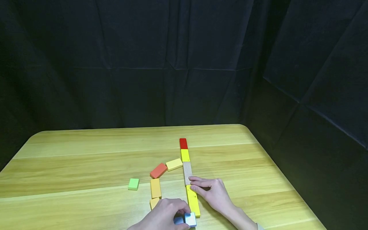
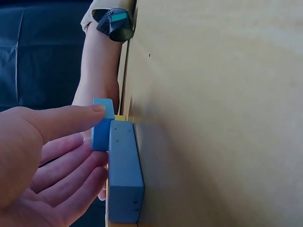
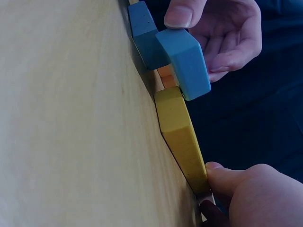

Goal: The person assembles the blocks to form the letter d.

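My left hand (image 1: 168, 212) pinches a light blue block (image 1: 190, 219) between thumb and fingers, just above the table by the near end of a long yellow block (image 1: 193, 201). A second blue block (image 2: 125, 165) lies on the table below that hand, partly covered in the head view. My right hand (image 1: 214, 193) touches the row of blocks where the yellow block meets a grey-brown block (image 1: 187, 173). Its thumb lies against the yellow block's far end, while the other fingertips reach the grey-brown one. The right wrist view shows the held light blue block (image 3: 187, 61) tilted near the yellow block (image 3: 175, 127).
Beyond the grey-brown block, the row continues with a small yellow block (image 1: 185, 155) and a red block (image 1: 183, 143). Pale yellow (image 1: 174, 164), orange-red (image 1: 158, 170) and orange blocks (image 1: 156, 187) curve leftward. A green block (image 1: 133, 184) lies apart on the wooden table (image 1: 72, 166).
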Action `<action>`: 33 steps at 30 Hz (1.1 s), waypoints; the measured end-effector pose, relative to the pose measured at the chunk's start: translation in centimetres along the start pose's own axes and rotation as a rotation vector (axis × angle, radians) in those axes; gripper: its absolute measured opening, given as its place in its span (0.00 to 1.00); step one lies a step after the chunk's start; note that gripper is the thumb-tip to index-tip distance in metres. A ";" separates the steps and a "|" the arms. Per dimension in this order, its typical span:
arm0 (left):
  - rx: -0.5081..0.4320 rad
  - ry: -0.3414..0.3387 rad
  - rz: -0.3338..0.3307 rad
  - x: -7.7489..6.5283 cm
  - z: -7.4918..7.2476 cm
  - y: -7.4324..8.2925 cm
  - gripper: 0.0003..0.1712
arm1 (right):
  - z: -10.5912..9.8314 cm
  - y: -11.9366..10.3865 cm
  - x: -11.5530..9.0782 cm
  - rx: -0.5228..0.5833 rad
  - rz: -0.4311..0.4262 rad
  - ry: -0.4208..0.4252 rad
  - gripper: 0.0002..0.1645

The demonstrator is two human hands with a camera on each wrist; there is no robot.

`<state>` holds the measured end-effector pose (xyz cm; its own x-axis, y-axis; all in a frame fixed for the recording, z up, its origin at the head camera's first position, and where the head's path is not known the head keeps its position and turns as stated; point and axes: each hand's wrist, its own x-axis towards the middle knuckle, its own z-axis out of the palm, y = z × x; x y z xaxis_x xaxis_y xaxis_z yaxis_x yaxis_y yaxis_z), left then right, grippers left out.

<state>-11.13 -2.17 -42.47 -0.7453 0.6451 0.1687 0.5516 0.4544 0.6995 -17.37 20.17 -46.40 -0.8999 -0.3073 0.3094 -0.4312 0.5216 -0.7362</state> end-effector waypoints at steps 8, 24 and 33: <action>0.072 -0.021 0.102 0.0 0.1 -0.4 0.13 | -0.1 0.0 -0.1 -0.004 -0.006 0.006 0.10; 0.057 -0.053 0.083 -0.3 0.0 -1.0 0.17 | 0.0 0.0 0.0 -0.020 0.011 0.003 0.10; 0.028 -0.092 0.029 -0.3 -0.3 -0.8 0.17 | 0.0 0.0 0.0 -0.031 0.000 0.011 0.09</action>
<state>-11.47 -2.91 -42.93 -0.6920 0.7112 0.1238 0.5838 0.4504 0.6755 -17.37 20.19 -46.45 -0.9004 -0.2986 0.3164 -0.4331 0.5457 -0.7174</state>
